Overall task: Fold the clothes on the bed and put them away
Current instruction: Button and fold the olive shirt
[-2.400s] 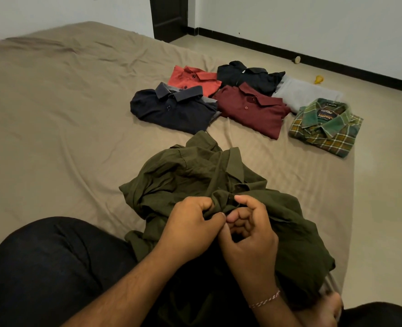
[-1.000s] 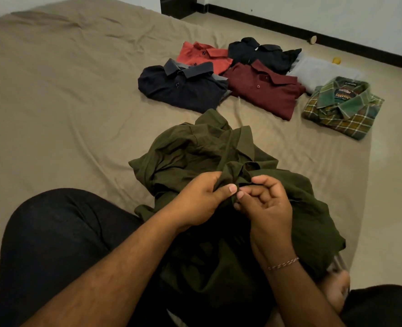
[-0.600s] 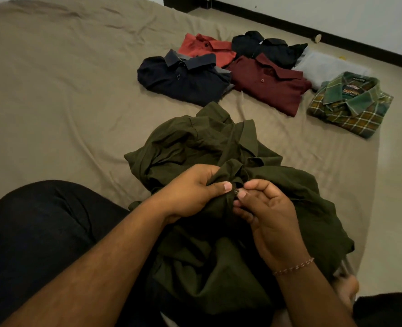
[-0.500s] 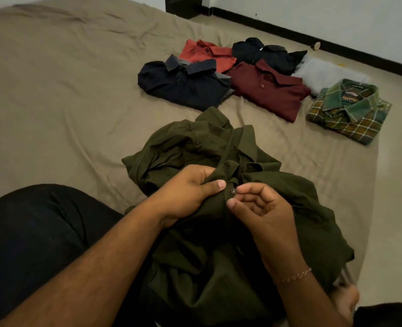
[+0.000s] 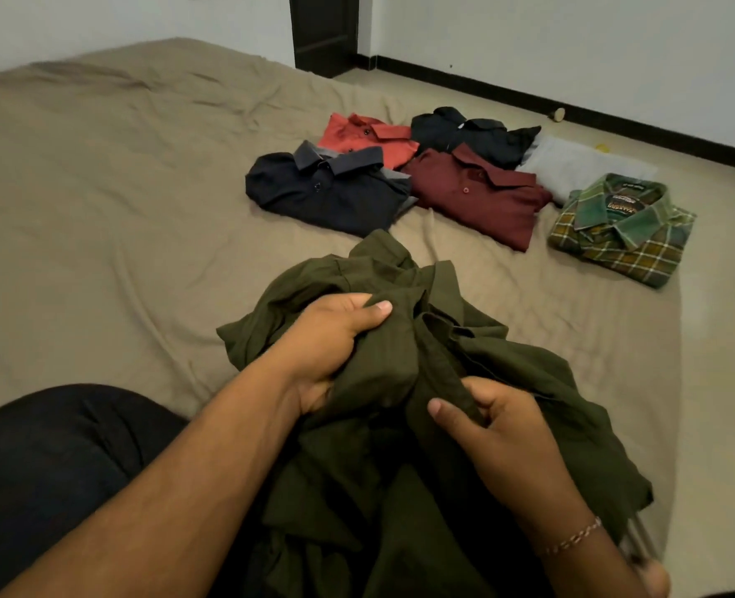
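Observation:
A crumpled olive green shirt lies in a heap on the bed in front of my lap. My left hand grips a bunch of its fabric near the collar, thumb on top. My right hand pinches the shirt's front strip lower down, fingers curled round it. Beyond the heap lie several folded shirts: a navy one, an orange one, a maroon one, a black one, a grey garment and a green plaid shirt.
My dark-trousered knee fills the lower left. The bed's right edge drops to a tiled floor. A dark door and a black skirting board line the far wall. A small object lies on the floor.
My hands were pinching together at one spot on the shirt's front. They have moved apart: the left now bunches fabric higher up, the right holds the strip lower down. The view tilted up.

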{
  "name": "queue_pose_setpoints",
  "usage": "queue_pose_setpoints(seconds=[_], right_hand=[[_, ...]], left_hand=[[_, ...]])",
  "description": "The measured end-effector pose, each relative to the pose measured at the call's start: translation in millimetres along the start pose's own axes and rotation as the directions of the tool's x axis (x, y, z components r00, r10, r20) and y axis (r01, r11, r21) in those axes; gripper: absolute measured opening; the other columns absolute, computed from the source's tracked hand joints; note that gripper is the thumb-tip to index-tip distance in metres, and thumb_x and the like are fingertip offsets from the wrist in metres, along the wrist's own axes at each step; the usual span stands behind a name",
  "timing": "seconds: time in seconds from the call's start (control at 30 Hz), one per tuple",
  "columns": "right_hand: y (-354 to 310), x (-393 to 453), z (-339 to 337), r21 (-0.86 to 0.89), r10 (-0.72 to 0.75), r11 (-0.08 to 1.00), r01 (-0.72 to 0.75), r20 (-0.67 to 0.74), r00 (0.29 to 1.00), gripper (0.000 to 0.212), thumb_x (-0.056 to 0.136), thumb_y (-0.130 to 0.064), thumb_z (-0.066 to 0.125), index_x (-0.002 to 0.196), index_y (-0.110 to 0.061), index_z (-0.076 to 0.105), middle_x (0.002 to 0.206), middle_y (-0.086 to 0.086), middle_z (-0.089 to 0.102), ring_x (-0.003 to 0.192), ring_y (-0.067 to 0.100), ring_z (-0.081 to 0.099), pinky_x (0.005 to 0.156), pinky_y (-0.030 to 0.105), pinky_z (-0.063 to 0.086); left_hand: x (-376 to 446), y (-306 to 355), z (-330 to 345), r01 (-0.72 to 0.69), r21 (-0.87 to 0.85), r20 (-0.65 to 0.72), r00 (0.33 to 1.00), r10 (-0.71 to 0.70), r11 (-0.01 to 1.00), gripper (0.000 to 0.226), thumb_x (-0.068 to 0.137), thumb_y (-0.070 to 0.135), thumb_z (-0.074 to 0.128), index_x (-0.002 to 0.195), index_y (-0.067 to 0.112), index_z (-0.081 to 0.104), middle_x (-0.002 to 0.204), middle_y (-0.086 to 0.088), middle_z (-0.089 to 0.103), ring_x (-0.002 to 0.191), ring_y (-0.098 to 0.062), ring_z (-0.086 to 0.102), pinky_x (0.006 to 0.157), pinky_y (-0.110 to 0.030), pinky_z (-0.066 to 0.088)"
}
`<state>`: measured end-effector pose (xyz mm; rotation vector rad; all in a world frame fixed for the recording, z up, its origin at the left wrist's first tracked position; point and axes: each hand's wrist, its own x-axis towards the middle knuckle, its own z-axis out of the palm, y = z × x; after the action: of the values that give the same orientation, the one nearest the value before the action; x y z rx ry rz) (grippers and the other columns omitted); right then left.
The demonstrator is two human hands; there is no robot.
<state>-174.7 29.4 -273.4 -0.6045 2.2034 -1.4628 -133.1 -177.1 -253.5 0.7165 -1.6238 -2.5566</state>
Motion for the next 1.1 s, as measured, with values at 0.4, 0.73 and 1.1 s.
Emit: queue_pose_setpoints(seconds=[0.4, 0.73, 1.1], right_hand=[[-70, 87, -101, 0.483, 0.187, 0.874, 0.045, -0.423, 0.887, 0.020, 0.088, -0.013, 0.078, 0.088, 0.006, 0.071, 0.089, 0.026, 0.075, 0.074, 0.029, 0.069, 0.071, 0.041, 0.062], [16, 32, -43, 0.560, 0.417, 0.799, -0.221, -0.251, 0.874, 0.015, 0.096, -0.017, 0.071, 0.088, -0.009, 0.080, 0.094, 0.012, 0.080, 0.094, 0.032, 0.076, 0.085, 0.043, 0.061], [6, 11, -29, 0.600, 0.315, 0.780, -0.177, -0.132, 0.940, 0.022, 0.096, -0.006, 0.060, 0.078, -0.007, 0.072, 0.091, 0.020, 0.075, 0.080, 0.028, 0.072, 0.070, 0.039, 0.060]], left_hand=[[90, 111, 71, -0.176, 0.053, 0.068, 0.983, 0.173, 0.983, 0.024, 0.106, 0.014, 0.055, 0.097, -0.003, 0.070, 0.082, -0.016, 0.072, 0.072, -0.027, 0.068, 0.069, -0.036, 0.058], [-14, -6, 35, -0.435, 0.857, 0.087, 0.650, 0.755, 0.276, 0.016, 0.090, 0.013, 0.069, 0.103, 0.023, 0.068, 0.105, 0.013, 0.061, 0.101, -0.001, 0.058, 0.092, -0.015, 0.046], [-24, -74, 26, -0.162, 0.982, 0.047, 0.708, 0.705, 0.097, 0.037, 0.083, 0.048, 0.079, 0.115, 0.033, 0.067, 0.116, 0.014, 0.061, 0.109, -0.010, 0.054, 0.090, -0.033, 0.047]])
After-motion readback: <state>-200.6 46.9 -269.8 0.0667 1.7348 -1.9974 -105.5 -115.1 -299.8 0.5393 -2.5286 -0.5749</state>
